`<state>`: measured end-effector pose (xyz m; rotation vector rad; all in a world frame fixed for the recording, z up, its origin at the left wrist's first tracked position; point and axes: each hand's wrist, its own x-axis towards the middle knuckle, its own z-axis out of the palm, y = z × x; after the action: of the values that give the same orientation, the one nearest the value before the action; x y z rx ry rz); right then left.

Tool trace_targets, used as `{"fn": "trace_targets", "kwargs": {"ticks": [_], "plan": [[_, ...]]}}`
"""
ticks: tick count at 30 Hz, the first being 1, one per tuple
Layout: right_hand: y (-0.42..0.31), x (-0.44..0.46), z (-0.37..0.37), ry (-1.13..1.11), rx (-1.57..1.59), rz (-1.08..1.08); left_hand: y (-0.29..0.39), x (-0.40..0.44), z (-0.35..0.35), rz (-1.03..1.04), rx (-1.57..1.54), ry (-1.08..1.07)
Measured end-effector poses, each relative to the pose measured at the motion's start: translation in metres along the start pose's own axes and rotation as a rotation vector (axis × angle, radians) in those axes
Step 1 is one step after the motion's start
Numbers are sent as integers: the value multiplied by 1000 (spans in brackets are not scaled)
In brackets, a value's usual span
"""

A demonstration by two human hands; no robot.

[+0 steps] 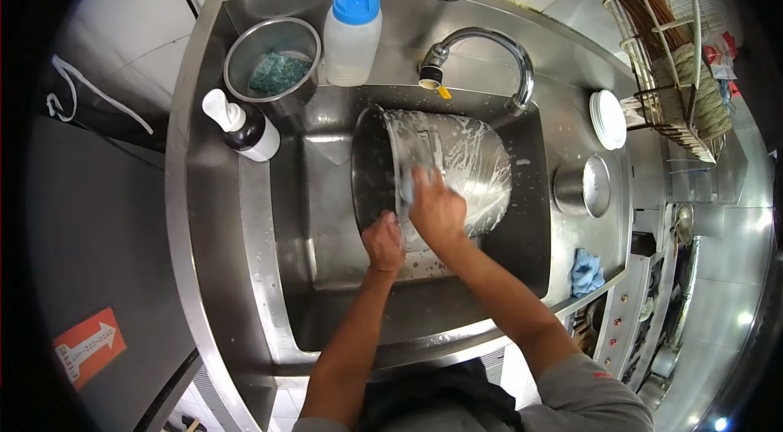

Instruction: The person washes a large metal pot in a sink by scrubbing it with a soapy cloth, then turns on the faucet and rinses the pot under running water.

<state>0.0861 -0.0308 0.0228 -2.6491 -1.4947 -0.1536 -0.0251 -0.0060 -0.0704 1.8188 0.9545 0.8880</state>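
A large metal pot (477,167) lies on its side in the sink basin (330,203), its mouth facing left and its outer wall streaked with white suds. My left hand (383,243) is closed on the near part of the pot's rim. Against the pot's outer wall, just right of the rim, my right hand (439,210) is closed and smeared by motion. Something pale bluish shows at its fingers, too blurred to name. The chrome faucet (489,36) arches behind the pot.
Behind left stand a metal container (273,32) with a green scouring pad (279,73), a blue-capped bottle (352,40) and a pump bottle (257,134). At right are stacked white dishes (608,119), a small metal pot (581,186), a blue cloth (586,272) and a wire rack (665,48).
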Motion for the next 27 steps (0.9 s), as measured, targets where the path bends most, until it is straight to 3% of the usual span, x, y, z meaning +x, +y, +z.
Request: {"fn": "trace_targets", "kwargs": {"ticks": [2,5,8,10,14,18,19,20,23,24,26,27], "plan": [[0,6,4,23,-18,-57,3,1,2,18,19,-10],[24,-68,10,82,107,-148,9,7,-1,45,13,10],[44,-71,19,-28,124,-85,12,5,1,78,25,25],[27,-27,-1,22,116,-96,7,3,1,-11,55,-15],[55,-28,-6,-111,88,-226,12,4,-1,-35,72,-39],[116,-20,1,-48,254,40,12,1,0,-50,105,-8],[114,-1,-11,-195,239,-10,11,0,0,-54,98,-14],[112,14,-12,-192,246,-21,10,1,0,-55,92,-16],[113,44,-19,-400,274,-430,15,5,-5,-100,2,-2],[123,50,-14,-401,282,-446,15,5,-6,-106,12,13],[140,68,1,-273,2,-813,16,6,-6,-81,45,13],[136,85,-4,-315,28,-677,13,2,-4,-88,54,19]]}}
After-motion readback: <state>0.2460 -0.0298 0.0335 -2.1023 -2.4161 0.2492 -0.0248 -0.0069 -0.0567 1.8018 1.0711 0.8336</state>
